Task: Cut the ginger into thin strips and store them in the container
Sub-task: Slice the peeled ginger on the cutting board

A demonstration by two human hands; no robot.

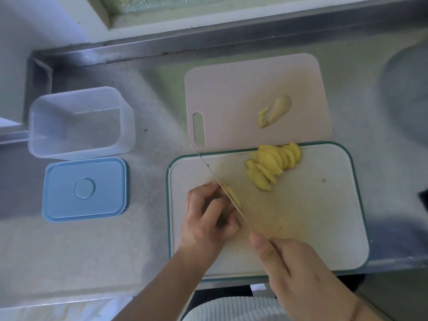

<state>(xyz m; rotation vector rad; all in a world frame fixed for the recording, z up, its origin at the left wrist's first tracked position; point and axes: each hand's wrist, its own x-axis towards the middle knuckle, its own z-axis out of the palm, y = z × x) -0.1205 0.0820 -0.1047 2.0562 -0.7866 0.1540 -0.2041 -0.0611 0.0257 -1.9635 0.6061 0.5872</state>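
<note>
On the white, teal-rimmed cutting board (324, 216), my left hand (208, 216) holds a small stack of ginger slices (231, 194) with curled fingers. My right hand (298, 269) grips the knife handle, and the knife blade (222, 184) lies edge-on against those slices, its tip reaching past the board's far left corner. A fanned pile of yellow ginger slices (275, 165) lies at the board's far edge. An uncut ginger piece (278, 111) with a few trimmings sits on the pink board (231, 89) behind. The clear container (78, 121) stands open at the left.
The container's blue lid (85, 189) lies flat on the steel counter (143, 239) in front of the container. A steel backsplash ledge (208, 40) runs along the far side below a window sill. A round grey object (407, 93) sits blurred at the far right.
</note>
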